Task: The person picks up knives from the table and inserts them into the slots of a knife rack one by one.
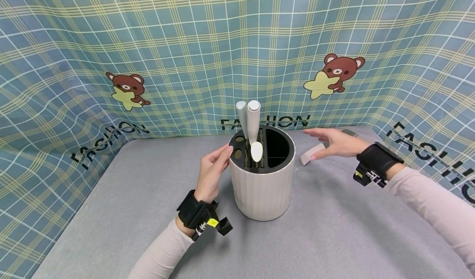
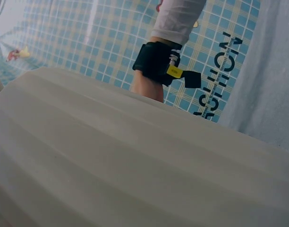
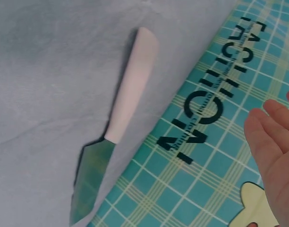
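Observation:
A white ribbed utensil holder (image 1: pixel 262 194) with a black top insert stands upright on the grey surface. Several pale handles (image 1: pixel 253 120) stick up from its middle slots; what they belong to is hidden inside. My left hand (image 1: pixel 211 169) grips the holder's left rim. In the left wrist view, the holder's wall (image 2: pixel 135 161) fills the foreground. To the right of the holder lies a knife with a pale handle (image 3: pixel 132 85) and a grey blade (image 3: pixel 93 172). Just over it, my right hand (image 1: pixel 335 142) is spread, thumb apart from the fingers, holding nothing.
Plaid cloth (image 1: pixel 208 56) with bear prints and lettering rises behind the grey surface (image 1: pixel 122 205) and along both sides. The holder's right compartment (image 1: pixel 278 145) is a wide dark opening; round holes (image 1: pixel 238 153) are at its left.

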Available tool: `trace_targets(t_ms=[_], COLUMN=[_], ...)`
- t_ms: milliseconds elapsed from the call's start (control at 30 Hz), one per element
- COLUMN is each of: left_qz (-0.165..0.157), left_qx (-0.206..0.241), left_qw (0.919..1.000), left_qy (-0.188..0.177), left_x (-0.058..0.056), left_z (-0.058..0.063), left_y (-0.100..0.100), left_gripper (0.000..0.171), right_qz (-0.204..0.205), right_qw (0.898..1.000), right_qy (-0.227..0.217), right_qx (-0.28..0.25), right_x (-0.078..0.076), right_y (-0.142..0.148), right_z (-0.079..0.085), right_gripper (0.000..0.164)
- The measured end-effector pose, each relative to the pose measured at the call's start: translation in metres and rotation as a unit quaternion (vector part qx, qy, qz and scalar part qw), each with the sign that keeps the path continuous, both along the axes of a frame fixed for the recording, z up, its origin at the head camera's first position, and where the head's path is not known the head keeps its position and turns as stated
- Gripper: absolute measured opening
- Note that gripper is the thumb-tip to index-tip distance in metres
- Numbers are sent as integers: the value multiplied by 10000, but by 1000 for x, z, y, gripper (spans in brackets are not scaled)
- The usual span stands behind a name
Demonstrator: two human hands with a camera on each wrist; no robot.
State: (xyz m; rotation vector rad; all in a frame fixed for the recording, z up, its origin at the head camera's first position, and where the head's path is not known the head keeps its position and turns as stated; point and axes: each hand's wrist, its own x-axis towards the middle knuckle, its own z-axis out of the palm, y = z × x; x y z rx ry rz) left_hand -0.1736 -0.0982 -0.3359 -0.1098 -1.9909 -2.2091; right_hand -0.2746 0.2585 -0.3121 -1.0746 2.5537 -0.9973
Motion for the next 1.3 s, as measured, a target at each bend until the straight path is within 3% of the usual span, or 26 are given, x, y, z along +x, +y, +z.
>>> trace_targets(t_ms=[1000,1300], left_qz=[62,24], left_qx=[-28,-36], left_qw=[10000,10000], left_qy=[7,39], left_x=[0,0], left_z=[1,0], left_y=[0,-1], left_gripper=[47,46], right_qz=[-370,-496], right_qw=[9968,9908], right_qy=[346,693], right_qx=[623,1050], right_x=[-29,-38], right_y=[10,10], right_z=[-44,-55], right_gripper=[77,77])
